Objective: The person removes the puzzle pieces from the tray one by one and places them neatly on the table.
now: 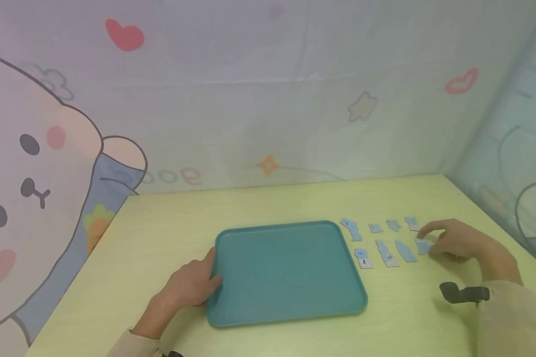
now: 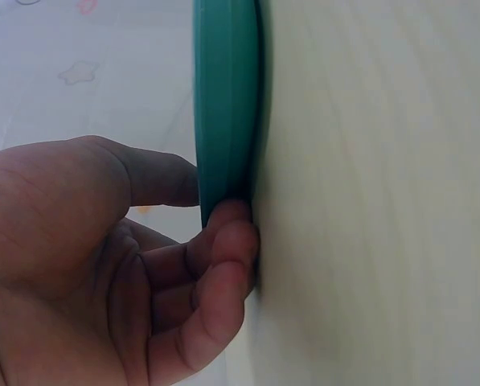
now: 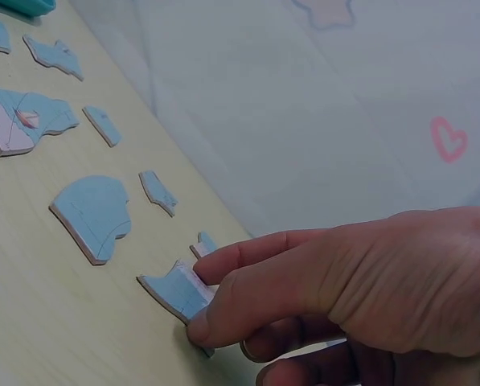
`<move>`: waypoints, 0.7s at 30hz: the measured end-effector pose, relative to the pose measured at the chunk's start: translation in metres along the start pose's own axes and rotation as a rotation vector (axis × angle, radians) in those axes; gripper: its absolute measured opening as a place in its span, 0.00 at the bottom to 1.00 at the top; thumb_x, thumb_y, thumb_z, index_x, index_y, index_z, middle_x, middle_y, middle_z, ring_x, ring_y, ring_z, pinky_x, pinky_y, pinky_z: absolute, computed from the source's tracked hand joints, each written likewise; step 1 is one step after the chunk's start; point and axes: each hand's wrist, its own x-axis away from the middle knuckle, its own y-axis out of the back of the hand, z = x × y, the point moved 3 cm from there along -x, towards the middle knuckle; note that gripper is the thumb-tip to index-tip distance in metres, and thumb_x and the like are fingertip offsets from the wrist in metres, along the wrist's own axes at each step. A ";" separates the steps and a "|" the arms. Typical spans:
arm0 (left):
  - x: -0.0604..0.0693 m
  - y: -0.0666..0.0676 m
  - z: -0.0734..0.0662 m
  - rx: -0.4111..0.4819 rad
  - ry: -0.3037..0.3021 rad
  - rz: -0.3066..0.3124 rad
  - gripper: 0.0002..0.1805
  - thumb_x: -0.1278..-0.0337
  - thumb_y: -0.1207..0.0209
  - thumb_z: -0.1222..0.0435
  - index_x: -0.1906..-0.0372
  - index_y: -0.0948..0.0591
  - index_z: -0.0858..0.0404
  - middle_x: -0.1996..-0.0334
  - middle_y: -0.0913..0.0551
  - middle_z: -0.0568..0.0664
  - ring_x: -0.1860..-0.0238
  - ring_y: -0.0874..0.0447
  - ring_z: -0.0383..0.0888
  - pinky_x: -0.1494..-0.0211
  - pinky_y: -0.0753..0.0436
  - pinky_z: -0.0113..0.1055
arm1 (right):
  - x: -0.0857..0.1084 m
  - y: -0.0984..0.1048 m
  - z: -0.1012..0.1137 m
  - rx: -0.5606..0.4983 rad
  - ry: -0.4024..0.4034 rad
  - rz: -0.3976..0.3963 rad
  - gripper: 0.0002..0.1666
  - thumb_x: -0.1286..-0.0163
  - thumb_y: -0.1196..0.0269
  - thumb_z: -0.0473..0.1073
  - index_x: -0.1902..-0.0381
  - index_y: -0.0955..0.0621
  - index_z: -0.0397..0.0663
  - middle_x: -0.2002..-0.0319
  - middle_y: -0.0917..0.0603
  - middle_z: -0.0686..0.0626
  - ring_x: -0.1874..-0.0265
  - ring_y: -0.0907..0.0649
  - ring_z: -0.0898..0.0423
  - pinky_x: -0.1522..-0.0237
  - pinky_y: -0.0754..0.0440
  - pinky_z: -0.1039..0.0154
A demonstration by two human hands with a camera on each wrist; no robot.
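A teal rectangular tray (image 1: 286, 272) lies flat on the table. My left hand (image 1: 189, 283) grips its left edge; in the left wrist view the thumb lies over the rim and the curled fingers meet the outer side (image 2: 226, 112) from below. To the right of the tray, my right hand (image 1: 466, 243) pinches a blue and pale puzzle piece (image 3: 175, 289) between thumb and index finger, low over the table or touching it. Several other flat blue pieces lie left of that hand, among them a rounded one (image 3: 91, 217) and one with a small boat picture (image 3: 34, 121).
The yellowish table (image 1: 169, 218) meets a printed cloth backdrop (image 1: 232, 109) at the back. Another cloth (image 1: 518, 163) hangs along the right edge. The loose pieces sit in two rough rows close beside the tray's right rim.
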 end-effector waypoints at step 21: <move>-0.001 0.013 0.006 -0.134 0.084 -0.086 0.40 0.22 0.46 0.51 0.20 0.40 0.73 0.64 0.13 0.60 0.70 0.17 0.49 0.70 0.21 0.46 | 0.002 0.005 0.085 0.289 0.184 -0.279 0.38 0.21 0.39 0.58 0.24 0.31 0.40 0.55 0.10 0.39 0.60 0.12 0.45 0.58 0.16 0.43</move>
